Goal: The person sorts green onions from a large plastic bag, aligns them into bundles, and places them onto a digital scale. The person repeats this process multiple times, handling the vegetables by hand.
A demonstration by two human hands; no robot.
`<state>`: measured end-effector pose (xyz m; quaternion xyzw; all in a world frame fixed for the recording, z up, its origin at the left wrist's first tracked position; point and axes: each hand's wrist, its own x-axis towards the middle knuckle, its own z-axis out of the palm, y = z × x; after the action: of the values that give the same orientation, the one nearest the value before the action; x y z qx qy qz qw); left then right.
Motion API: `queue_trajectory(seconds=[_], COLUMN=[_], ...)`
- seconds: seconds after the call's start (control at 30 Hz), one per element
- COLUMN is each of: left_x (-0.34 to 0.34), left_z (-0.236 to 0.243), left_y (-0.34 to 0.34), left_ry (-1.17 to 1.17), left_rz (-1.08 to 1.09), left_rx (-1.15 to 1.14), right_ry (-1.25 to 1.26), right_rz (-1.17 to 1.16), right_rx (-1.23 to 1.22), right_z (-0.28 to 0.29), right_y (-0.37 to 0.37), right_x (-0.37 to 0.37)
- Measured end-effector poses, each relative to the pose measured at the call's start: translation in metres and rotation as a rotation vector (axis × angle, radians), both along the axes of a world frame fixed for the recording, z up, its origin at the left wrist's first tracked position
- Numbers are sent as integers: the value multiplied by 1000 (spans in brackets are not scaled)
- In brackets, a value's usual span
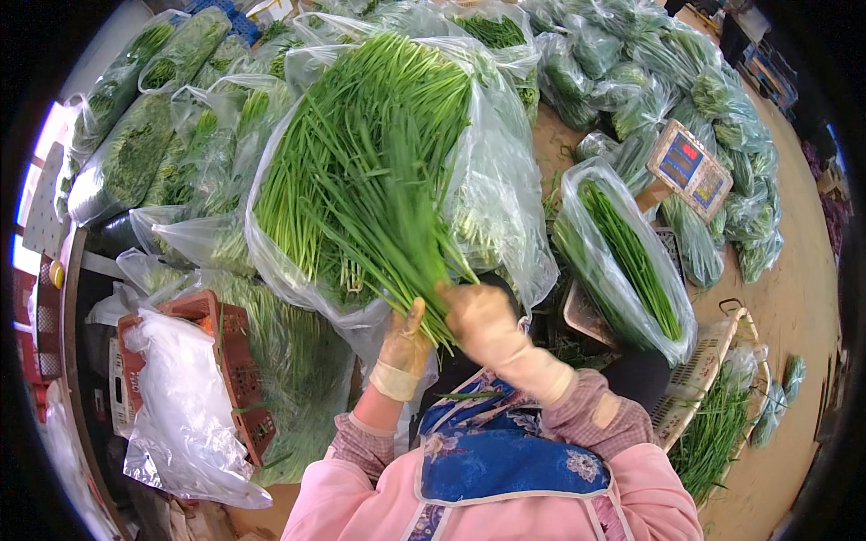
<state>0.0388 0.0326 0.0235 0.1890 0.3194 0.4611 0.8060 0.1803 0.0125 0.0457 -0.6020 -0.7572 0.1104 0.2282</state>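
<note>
In pale rubber gloves, both my hands are at the cut ends of a bunch of long green garlic chives (406, 225). My left hand (405, 338) is closed around the lower stems, thumb pointing up. Slightly blurred, my right hand (487, 320) has its fingers curled in at the right side of the same stems; exactly what lies inside them is hidden. The leaves fan away from me over a large clear plastic bag (501, 194), opened wide and heaped with more chives (302, 171).
At right are a bag of chives (629, 257) on a scale, its display (690, 169), and a cream basket (695, 374) of loose greens. A red-brown crate (239, 370) with clear plastic bags (185, 397) stands left. Filled bags (622, 72) pile up behind.
</note>
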Motion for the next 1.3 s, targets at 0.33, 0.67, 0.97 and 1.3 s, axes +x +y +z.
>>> queue_trajectory(seconds=[0.33,0.67,0.97,1.3], left_x=[-23,-46,-19,-28], left_z=[-10,-15,-10,6], left_y=[8,8,4,11], left_ry=[-234,-250,-128,-133], left_rz=[8,31,-61,-8], left_rx=[-217,-248,-127,-171], right_ry=[617,1307,-18,300], right_rz=[-230,-340,105,-33], right_rx=[-214,-803,-182,-442], right_z=[1,-16,0,27], right_y=[-1,26,-8,-64], right_x=[34,50,-29,72])
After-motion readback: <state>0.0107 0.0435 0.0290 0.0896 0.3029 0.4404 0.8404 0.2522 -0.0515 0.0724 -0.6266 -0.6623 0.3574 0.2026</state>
